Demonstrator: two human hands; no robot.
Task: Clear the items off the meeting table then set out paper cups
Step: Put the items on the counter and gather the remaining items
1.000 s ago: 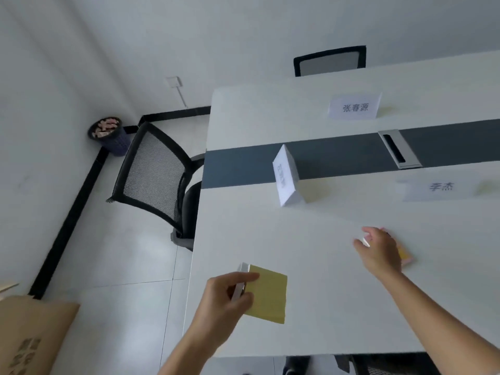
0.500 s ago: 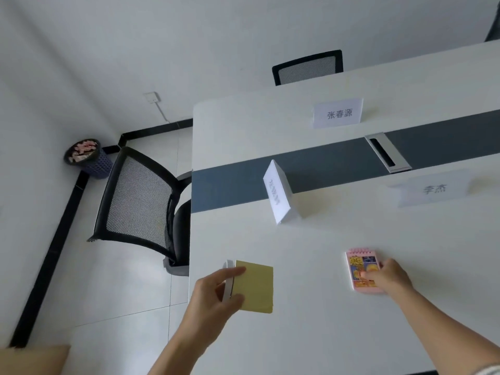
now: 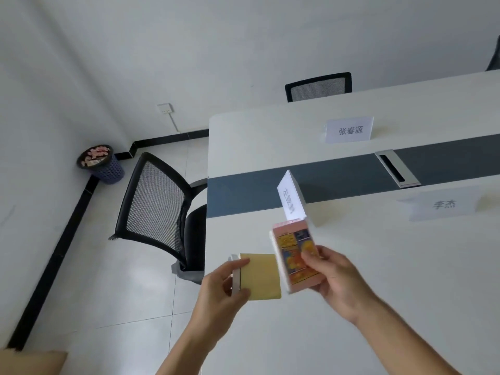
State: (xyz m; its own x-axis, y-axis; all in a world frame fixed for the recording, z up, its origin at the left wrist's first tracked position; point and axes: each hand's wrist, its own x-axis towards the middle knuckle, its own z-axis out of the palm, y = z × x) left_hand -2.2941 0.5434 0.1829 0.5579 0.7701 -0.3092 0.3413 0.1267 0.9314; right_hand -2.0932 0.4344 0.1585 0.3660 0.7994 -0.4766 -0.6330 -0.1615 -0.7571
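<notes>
My left hand (image 3: 220,289) grips a yellow notepad (image 3: 261,276) by its left edge, above the near left corner of the white meeting table (image 3: 378,280). My right hand (image 3: 334,277) holds a small pink spiral notebook (image 3: 296,254) with an orange picture cover, lifted off the table and tilted, its lower left edge next to the yellow notepad. Three white paper name cards stand on the table: one edge-on behind the notebook (image 3: 290,197), one at the far side (image 3: 350,129), one to the right (image 3: 443,203). No paper cups are in view.
A dark strip with a metal cable slot (image 3: 396,170) runs across the table's middle. A black mesh chair (image 3: 159,209) stands at the table's left end, another chair (image 3: 319,86) behind the far side. A full purple waste basket (image 3: 101,163) sits in the corner. Cardboard (image 3: 32,362) shows bottom left.
My right hand has picked the pink notebook up off the table and brought it left, beside the yellow notepad. The view has shifted right and up.
</notes>
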